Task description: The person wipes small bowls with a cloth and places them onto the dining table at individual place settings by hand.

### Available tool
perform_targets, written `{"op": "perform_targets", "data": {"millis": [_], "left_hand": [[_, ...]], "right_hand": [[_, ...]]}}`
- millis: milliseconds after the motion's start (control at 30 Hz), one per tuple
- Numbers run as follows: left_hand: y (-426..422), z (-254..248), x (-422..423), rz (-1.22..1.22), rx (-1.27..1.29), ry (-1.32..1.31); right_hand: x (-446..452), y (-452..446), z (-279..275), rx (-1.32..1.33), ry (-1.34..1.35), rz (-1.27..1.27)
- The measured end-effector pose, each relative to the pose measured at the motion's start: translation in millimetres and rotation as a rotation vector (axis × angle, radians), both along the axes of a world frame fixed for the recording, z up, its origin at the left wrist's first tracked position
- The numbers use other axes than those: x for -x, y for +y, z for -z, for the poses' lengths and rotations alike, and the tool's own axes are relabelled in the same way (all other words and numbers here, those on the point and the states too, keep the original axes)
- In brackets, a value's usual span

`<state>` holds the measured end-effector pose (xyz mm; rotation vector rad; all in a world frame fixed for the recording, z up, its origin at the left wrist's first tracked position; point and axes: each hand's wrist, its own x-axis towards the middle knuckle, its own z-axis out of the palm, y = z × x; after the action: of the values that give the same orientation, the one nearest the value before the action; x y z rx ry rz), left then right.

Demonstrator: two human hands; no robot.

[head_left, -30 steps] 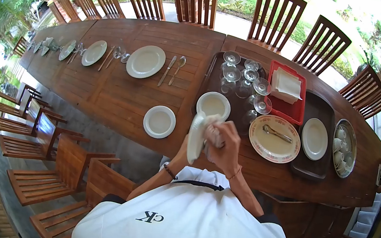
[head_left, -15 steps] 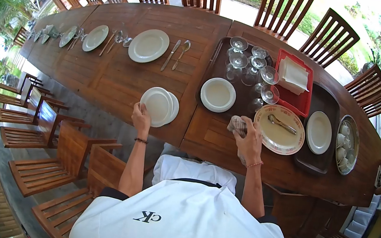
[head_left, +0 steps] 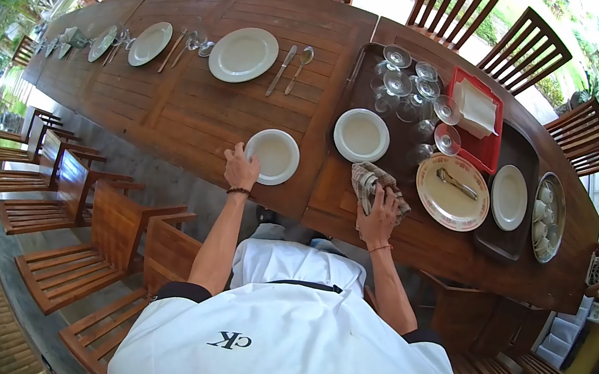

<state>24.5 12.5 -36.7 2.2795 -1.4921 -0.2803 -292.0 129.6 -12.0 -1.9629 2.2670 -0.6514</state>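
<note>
A small white plate (head_left: pixel 271 157) lies flat near the table's front edge. At its left rim is my left hand (head_left: pixel 242 172), its fingers apart and touching or very close to the edge. To the right, my right hand (head_left: pixel 380 216) grips a checkered cloth (head_left: pixel 368 185), part of which hangs loosely spread over the tabletop. Just beyond the cloth, another small white plate (head_left: pixel 361 135) sits on the dark tray (head_left: pixel 361 66). Beside the cloth is an oval patterned platter (head_left: pixel 429 204) with metal utensils (head_left: pixel 457 183) on it.
Several upturned stemmed glasses (head_left: pixel 396 84) stand on the tray, near a red basket (head_left: pixel 492 148) of napkins (head_left: pixel 476 108). A white oval plate (head_left: pixel 508 198) and a metal tray of cups (head_left: pixel 546 219) are farther right. A large plate (head_left: pixel 243 55), knife (head_left: pixel 281 71) and spoon (head_left: pixel 300 70) lie beyond my left hand.
The two offset small plates at my left hand now look like one plate, flat on the table, and that hand's fingers have loosened. The cloth in my right hand has moved left and opened out.
</note>
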Motion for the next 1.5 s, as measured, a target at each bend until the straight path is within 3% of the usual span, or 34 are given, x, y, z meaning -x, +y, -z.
{"op": "perform_targets", "data": {"millis": [133, 267, 333, 433, 533, 667, 700, 767, 800, 867, 933, 1000, 1100, 1167, 1233, 1367, 1500], "left_hand": [[-5, 17, -30, 0.125, -0.005, 0.118], [-9, 14, -64, 0.099, -0.004, 0.133], [-15, 14, -90, 0.062, 0.031, 0.143], [-25, 19, -136, 0.050, 0.060, 0.138], [-31, 21, -177, 0.011, 0.084, 0.178], [-32, 37, -223, 0.018, 0.160, 0.251], [-32, 41, -230, 0.033, 0.202, 0.256], [-30, 39, -233, 0.054, 0.204, 0.279], [-29, 36, -232, 0.066, 0.208, 0.297], [-28, 40, -230, 0.065, 0.224, 0.262], [-26, 34, -225, 0.034, 0.202, 0.229], [-27, 37, -225, 0.026, 0.228, 0.215], [-25, 41, -228, 0.007, 0.280, 0.247], [-20, 35, -229, -0.046, 0.314, 0.411], [-17, 40, -233, -0.013, 0.367, 0.321], [-13, 43, -234, -0.009, 0.382, 0.342], [-15, 36, -231, -0.007, 0.343, 0.328]], "right_hand": [[-54, -21, 3, 0.036, -0.089, -0.049], [-117, -42, 3, 0.012, -0.103, -0.133], [-137, -43, -5, -0.033, -0.153, -0.359], [-133, -24, -9, -0.096, -0.158, -0.508], [-98, 9, -11, -0.212, -0.157, -0.469], [-56, 37, -10, -0.064, -0.200, 0.164], [-58, 35, -14, -0.062, -0.197, 0.171], [-61, 22, -31, 0.076, -0.302, 0.508], [-71, 11, -43, 0.082, -0.299, 0.511], [-109, -23, -67, 0.254, -0.354, 0.335], [-152, -65, -78, 0.413, -0.101, 0.135], [-200, -106, -83, 0.419, -0.119, 0.010], [-258, -154, -50, 0.256, -0.149, -0.263], [-291, -169, -19, 0.213, -0.123, -0.361], [-310, -170, 5, 0.021, -0.054, -0.528], [-299, -182, 16, -0.001, -0.136, -0.417], [-262, -184, 12, -0.111, -0.090, 0.003]]}}
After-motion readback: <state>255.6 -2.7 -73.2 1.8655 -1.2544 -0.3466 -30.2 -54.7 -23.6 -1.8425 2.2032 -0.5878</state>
